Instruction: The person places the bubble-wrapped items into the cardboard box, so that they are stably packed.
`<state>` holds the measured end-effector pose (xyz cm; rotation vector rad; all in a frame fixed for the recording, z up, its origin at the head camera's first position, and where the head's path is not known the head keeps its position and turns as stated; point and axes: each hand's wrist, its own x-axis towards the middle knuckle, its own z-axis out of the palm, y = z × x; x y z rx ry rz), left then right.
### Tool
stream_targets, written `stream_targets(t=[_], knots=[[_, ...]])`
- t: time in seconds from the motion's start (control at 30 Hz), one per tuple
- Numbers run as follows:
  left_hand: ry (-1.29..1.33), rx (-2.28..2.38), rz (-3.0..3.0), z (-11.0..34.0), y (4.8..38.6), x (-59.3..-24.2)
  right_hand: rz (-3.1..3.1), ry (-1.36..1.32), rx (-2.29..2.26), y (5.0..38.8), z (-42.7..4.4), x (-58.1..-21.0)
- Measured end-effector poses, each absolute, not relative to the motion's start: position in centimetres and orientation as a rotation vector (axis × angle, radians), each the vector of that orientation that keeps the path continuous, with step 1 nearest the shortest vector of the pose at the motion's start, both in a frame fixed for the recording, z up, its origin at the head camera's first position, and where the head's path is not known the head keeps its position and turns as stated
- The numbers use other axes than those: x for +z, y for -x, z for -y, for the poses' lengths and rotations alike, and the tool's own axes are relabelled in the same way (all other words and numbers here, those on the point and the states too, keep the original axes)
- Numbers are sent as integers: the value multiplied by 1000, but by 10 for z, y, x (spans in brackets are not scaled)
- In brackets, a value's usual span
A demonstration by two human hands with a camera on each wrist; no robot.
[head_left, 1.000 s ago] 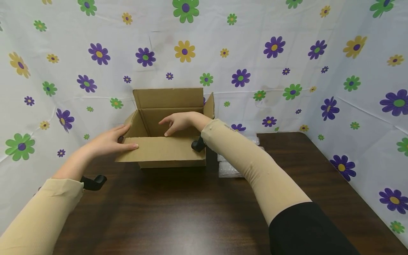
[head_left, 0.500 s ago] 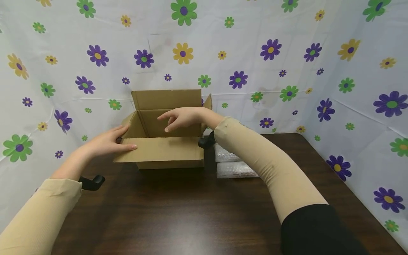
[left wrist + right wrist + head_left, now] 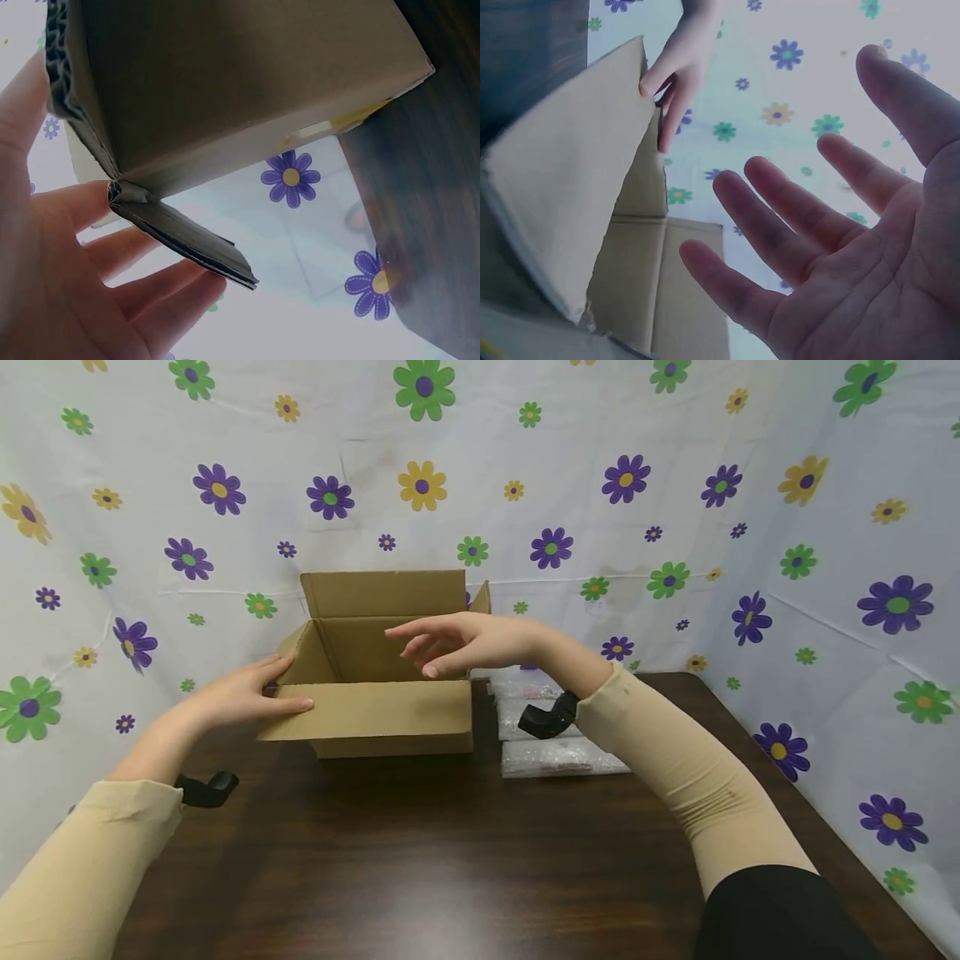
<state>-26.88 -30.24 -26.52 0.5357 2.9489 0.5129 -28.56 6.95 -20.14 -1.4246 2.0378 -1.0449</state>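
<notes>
An open cardboard box (image 3: 390, 746) stands at the back of the table with its flaps spread. At its front left corner my left hand (image 3: 234, 697) holds the flaps, thumb on top of the front flap (image 3: 390, 710) and fingers against the left flap (image 3: 298, 656). In the left wrist view these fingers (image 3: 161, 289) lie spread along the flap's outer side. My right hand (image 3: 480, 643) hovers above the box's right part, fingers loosely extended, nothing in it. The right wrist view shows its bare palm (image 3: 870, 292). The box's floor is hidden behind the front flap.
Several bubble-wrapped packages (image 3: 562, 758) lie in a row right of the box, partly behind my right forearm. A white cloth with printed flowers (image 3: 551, 548) hangs behind and on both sides of the dark wooden table (image 3: 420, 860).
My right hand has drawn back to the right from over the box's middle, its fingers straightening. More of the wrapped packages shows now. The left hand has kept its place on the flaps.
</notes>
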Motion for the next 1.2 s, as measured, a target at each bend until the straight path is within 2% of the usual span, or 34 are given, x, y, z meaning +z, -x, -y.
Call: stream_targets(t=[0.23, 0.5, 0.83, 1.2], knots=[[-535, 500, -2954, 305, 269, -266, -2014, 1482, -1080, 264, -110, -221], [-524, 496, -2955, 302, 267, -268, -2168, 1412, -1247, 249, -163, -274], [-543, 542, -2961, 300, 268, -267, -2590, 1232, -1010, 263, -220, -346], [-515, 555, -2964, 303, 264, -265, -2759, 995, -926, 277, -248, -384]])
